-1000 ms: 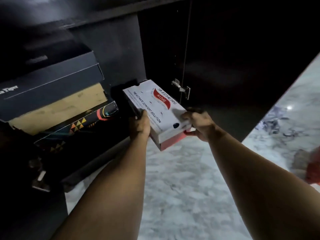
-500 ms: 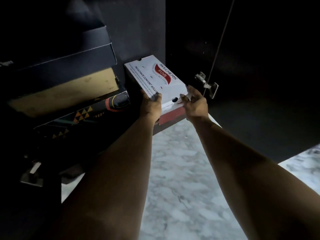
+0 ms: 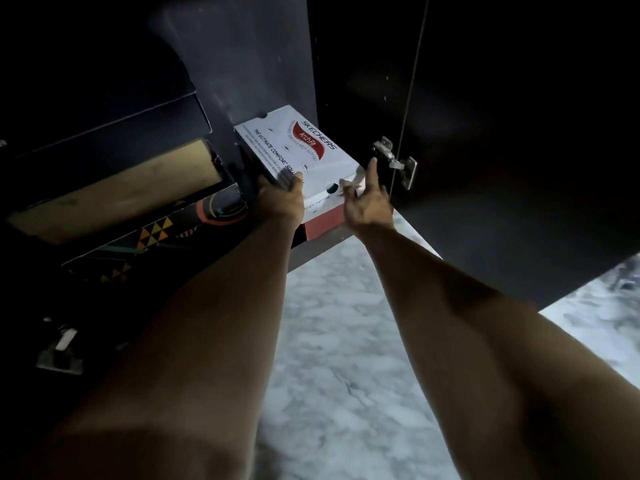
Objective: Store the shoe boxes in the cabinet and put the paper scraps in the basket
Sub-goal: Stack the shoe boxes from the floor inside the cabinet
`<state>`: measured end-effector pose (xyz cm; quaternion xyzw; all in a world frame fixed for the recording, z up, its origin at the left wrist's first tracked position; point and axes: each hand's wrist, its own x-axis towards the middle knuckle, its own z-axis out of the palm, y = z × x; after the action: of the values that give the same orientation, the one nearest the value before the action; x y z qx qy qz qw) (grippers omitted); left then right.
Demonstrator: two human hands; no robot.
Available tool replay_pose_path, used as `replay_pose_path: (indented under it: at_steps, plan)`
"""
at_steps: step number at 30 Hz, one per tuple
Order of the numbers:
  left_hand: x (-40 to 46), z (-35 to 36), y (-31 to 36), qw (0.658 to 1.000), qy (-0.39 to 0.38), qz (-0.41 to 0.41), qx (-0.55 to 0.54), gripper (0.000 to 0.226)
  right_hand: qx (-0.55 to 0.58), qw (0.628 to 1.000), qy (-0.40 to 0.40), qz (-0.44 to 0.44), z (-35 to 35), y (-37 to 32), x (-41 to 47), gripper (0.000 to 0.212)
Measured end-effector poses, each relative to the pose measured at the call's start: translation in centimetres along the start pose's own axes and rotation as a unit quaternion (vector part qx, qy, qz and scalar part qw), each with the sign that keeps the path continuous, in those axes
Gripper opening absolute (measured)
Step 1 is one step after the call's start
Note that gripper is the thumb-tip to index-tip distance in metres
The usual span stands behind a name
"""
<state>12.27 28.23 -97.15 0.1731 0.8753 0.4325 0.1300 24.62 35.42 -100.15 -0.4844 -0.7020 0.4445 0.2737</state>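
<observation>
A white and red shoe box sits on the cabinet's bottom shelf, its near end at the shelf's front edge. My left hand lies on the box's near left corner, fingers over the lid. My right hand is at the near right corner with fingers spread and straight, fingertips touching the box's end. To the left stands a stack of shoe boxes: a dark one, a tan one and a patterned black one.
The dark cabinet door stands open on the right, with a metal hinge close to my right fingers. Another hinge shows at the lower left. A marble floor lies below.
The white box has slid deeper onto the shelf beside the stack. My right hand has let go of its corner and opened its fingers.
</observation>
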Motion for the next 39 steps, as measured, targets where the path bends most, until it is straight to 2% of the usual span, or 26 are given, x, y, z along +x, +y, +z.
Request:
replay_pose_path:
  at_steps: [2,3,5,7,12,16,20,23,26,30,32,35,37,39]
  plan:
    - [-2.4,-0.8,-0.9,0.998,0.055,0.015,0.026,0.045,0.035,0.999,0.027,0.015,-0.8,1.0,-3.2,0.067]
    - [-4.0,-1.0,-1.8,0.997,0.048,0.019,0.059,0.035,0.041,0.998,0.039,0.021,-1.4,2.1,-5.0,0.060]
    - [-7.7,-0.8,-3.9,0.988,-0.023,0.039,0.149,0.023,0.021,0.998,0.042,0.040,-3.0,5.0,-8.6,0.041]
    - [-12.0,0.2,-5.4,0.967,-0.110,0.069,0.218,0.021,-0.005,0.997,0.035,0.071,-5.1,7.9,-12.0,0.031]
    - [-23.1,6.3,-4.6,0.895,-0.302,0.147,0.295,0.018,-0.102,0.982,0.027,0.158,-13.9,14.7,-19.6,0.032]
    - [-33.8,11.9,-2.5,0.832,-0.410,0.229,0.295,0.021,-0.134,0.960,0.107,0.223,-23.5,19.3,-26.5,0.029]
    - [-46.6,15.1,0.1,0.756,-0.511,0.299,0.278,0.017,-0.172,0.909,0.238,0.296,-33.6,22.2,-35.4,0.027]
    - [-55.9,15.5,1.8,0.723,-0.557,0.318,0.256,0.018,-0.200,0.840,0.355,0.358,-40.8,23.0,-42.4,0.025]
    - [-64.4,15.2,2.8,0.681,-0.608,0.331,0.239,0.021,-0.223,0.776,0.422,0.412,-47.2,23.5,-49.9,0.025]
    - [-73.2,15.1,3.1,0.630,-0.653,0.353,0.228,0.036,-0.161,0.721,0.465,0.487,-53.6,25.4,-59.5,0.045]
    - [-76.5,15.4,2.5,0.608,-0.668,0.363,0.229,0.045,-0.125,0.698,0.465,0.530,-55.3,27.2,-63.8,0.063]
    - [-80.7,16.3,1.1,0.581,-0.679,0.383,0.234,0.046,-0.104,0.668,0.447,0.585,-56.4,30.5,-69.5,0.075]
    - [-83.0,16.8,0.4,0.567,-0.697,0.377,0.227,0.046,-0.093,0.664,0.426,0.608,-56.4,32.7,-72.3,0.094]
    - [-84.8,17.4,-0.3,0.563,-0.723,0.338,0.213,0.052,-0.077,0.671,0.401,0.619,-55.8,34.2,-74.1,0.123]
